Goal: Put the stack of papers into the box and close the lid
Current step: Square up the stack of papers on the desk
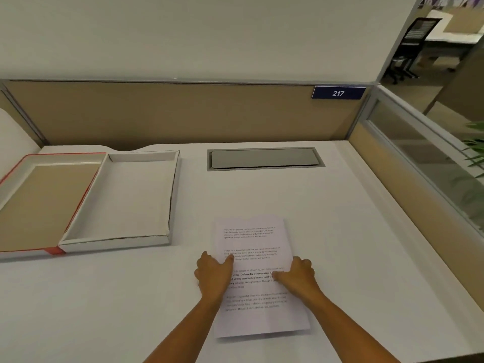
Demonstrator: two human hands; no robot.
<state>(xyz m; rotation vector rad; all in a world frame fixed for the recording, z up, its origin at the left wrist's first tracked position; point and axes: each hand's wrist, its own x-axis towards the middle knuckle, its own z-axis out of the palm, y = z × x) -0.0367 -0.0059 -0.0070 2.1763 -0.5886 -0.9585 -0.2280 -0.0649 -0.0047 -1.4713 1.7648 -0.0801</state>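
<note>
**Both hands on the papers, box open at the far left**

A person's two bare hands pressed in on a stack of papers (255,273) that lay flat on a white desk (353,244), nearest the camera. The left hand (213,275) sat against the stack's left edge, its thumb laid over the printed top sheet and its fingers down at the side. The right hand (297,276) met the right edge in the same way, fingers curled, the thumb reaching across the text. Whether either hand had closed fully under the sheets could not be told from the head view; both touched the stack, which was not lifted. The top sheet carried several short blocks of black print.

Farther back and to the left, well apart from the papers, the box (131,197) stood open on the desk, its shallow white tray showing a bare pale floor. Its lid (44,203), edged in red and lined in tan, lay folded out flat on the tray's left side, joined along the shared edge.

Beyond, a grey cable hatch (264,158) sat flush in the desk. Behind it rose a tan partition (170,113) bearing a blue plate (338,93) marked 217.
</note>
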